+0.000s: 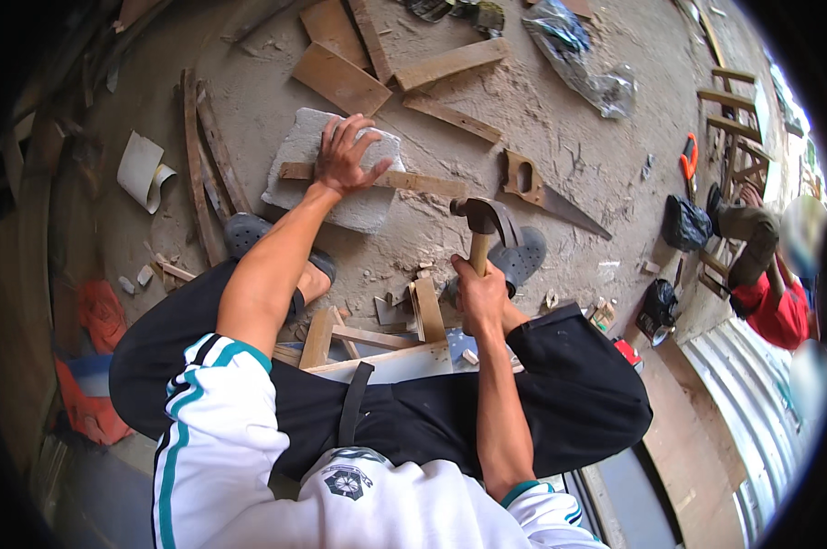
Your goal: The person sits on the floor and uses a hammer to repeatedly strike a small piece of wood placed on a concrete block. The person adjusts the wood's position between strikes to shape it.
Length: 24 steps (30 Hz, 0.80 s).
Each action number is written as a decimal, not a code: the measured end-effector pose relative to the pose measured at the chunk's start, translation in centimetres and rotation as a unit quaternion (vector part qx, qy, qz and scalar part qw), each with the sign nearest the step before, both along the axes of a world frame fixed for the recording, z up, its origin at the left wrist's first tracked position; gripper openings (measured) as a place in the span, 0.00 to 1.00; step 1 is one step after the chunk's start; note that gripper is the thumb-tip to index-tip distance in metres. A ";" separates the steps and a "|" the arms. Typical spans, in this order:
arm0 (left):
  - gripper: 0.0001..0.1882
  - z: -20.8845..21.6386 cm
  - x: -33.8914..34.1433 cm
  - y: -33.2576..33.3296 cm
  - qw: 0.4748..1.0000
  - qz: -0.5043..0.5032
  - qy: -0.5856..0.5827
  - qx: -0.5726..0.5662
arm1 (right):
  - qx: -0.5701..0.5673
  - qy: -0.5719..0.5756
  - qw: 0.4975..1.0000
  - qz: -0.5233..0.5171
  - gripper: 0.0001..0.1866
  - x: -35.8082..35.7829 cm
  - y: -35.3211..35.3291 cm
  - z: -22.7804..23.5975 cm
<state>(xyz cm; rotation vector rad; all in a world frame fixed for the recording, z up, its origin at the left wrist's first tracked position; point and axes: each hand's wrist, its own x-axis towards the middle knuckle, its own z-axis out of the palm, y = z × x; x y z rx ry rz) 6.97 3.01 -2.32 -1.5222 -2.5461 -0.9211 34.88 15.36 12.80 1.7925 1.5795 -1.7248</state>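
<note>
A narrow wooden strip lies across a rough pale concrete block, its right end sticking out past the block. My left hand rests over the strip with fingers spread, pressing it against the block. The claw hammer is in my right hand, which wraps round the wooden handle. Its head is just right of the strip's free end, apparently above my right shoe. Any nail in the strip is too small to make out.
A handsaw lies on the dirt at right. Loose boards and crumpled plastic are farther off. Wooden pieces lie between my legs. Another person in a red top sits at far right, near orange-handled pliers and corrugated metal.
</note>
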 end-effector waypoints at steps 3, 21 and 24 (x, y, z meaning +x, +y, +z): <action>0.29 1.3 0.3 -0.9 0.982 -0.184 -0.005 -0.033 | 0.015 0.009 1.000 -0.015 0.17 0.6 0.9 6.8; 0.27 21.3 7.7 2.6 0.841 -0.080 -0.530 0.071 | 0.049 0.137 0.987 0.063 0.16 7.3 3.4 21.4; 0.23 24.8 8.7 1.8 0.781 -0.123 -0.601 0.118 | 0.051 0.168 0.983 0.046 0.17 6.8 2.5 21.9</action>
